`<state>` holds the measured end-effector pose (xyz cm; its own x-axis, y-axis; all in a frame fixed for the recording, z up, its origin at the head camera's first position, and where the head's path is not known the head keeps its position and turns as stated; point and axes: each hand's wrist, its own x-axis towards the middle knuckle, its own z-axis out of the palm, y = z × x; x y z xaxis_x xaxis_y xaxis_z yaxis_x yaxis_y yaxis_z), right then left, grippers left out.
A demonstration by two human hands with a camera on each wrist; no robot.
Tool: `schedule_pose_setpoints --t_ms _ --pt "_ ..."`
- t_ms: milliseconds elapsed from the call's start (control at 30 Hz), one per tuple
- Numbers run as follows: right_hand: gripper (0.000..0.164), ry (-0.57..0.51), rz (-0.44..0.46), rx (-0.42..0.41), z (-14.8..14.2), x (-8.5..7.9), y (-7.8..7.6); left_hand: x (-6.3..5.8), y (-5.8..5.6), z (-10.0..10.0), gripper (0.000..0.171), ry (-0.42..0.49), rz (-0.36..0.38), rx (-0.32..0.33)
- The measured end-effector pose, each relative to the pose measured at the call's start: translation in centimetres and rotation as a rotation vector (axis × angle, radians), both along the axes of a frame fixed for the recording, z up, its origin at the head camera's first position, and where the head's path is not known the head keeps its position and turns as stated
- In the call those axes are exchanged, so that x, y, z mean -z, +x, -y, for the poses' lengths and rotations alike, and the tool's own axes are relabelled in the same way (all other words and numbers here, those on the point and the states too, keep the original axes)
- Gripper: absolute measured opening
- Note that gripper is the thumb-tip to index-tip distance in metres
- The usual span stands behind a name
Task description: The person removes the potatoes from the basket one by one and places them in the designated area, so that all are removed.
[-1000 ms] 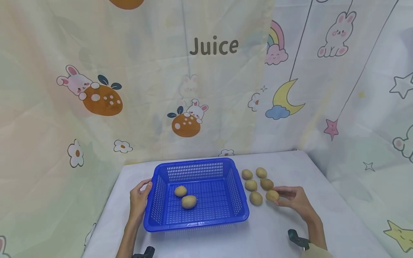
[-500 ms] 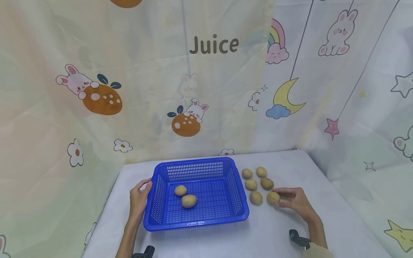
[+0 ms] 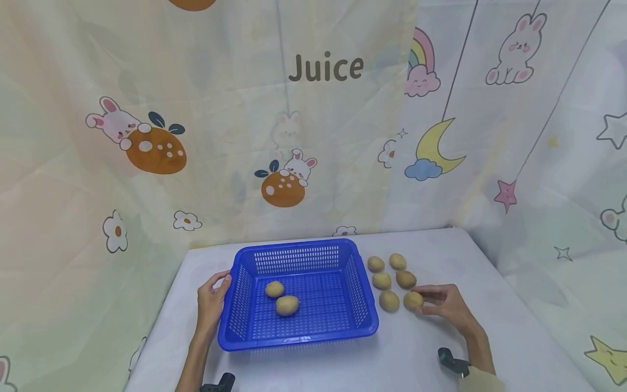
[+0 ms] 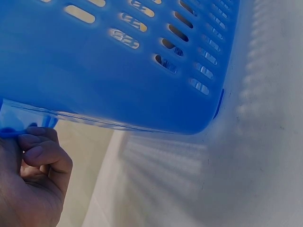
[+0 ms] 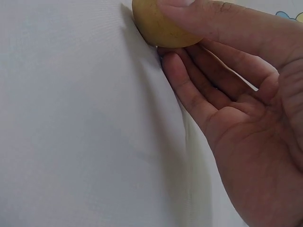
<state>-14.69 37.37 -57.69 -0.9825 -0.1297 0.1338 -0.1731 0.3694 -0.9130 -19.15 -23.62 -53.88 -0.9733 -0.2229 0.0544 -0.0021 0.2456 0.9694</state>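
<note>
A blue plastic basket (image 3: 299, 343) with slotted walls holds two potatoes, one smaller potato (image 3: 274, 289) and one larger potato (image 3: 287, 306). My left hand (image 3: 211, 299) grips the basket's left rim; in the left wrist view its curled fingers (image 4: 47, 153) hook the rim's edge. To the basket's right, my right hand (image 3: 448, 306) pinches a potato (image 3: 413, 301) between thumb and fingers, low over the white cloth. The right wrist view shows the thumb on that potato (image 5: 163, 26) and the fingertips beneath its side.
Several more potatoes stand in two loose rows between basket and right hand, among them a near potato (image 3: 389, 300) and a browner potato (image 3: 406, 279). A white cloth covers the table (image 3: 333, 370). Printed curtains (image 3: 333, 136) enclose the back and sides.
The potato in my right hand has shifted slightly toward me, then a little left, staying in the fingers. My left hand and the basket have not moved.
</note>
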Motion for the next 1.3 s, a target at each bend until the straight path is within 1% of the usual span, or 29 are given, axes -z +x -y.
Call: schedule_pose_setpoints --t_ms 267,433,667,833,1033,1200,1300 --pt "0.05 0.027 0.021 0.005 0.1 -0.4 -0.1 -0.2 0.1 -0.1 0.046 -0.01 0.002 0.006" --pt "0.048 0.033 0.022 -0.008 0.0 -0.7 -0.1 -0.2 0.1 -0.1 0.044 0.01 -0.006 0.006" --pt "0.048 0.075 0.045 0.004 -0.2 -0.9 -0.1 -0.1 0.1 0.0 0.044 0.019 -0.012 0.014" --pt "0.049 0.068 0.054 0.003 -0.2 -1.0 0.0 0.0 0.0 -0.1 0.043 0.014 -0.015 0.005" --pt "0.051 0.068 0.061 -0.004 -0.1 -1.2 0.3 0.0 0.1 0.0 0.044 0.003 -0.006 0.003" --pt "0.052 0.076 0.068 0.001 -0.2 -1.1 0.3 0.1 0.0 0.0 0.044 0.015 -0.012 0.004" --pt "0.052 0.087 0.07 0.008 -0.1 -1.1 0.4 0.0 0.0 0.0 0.046 0.003 -0.007 0.004"
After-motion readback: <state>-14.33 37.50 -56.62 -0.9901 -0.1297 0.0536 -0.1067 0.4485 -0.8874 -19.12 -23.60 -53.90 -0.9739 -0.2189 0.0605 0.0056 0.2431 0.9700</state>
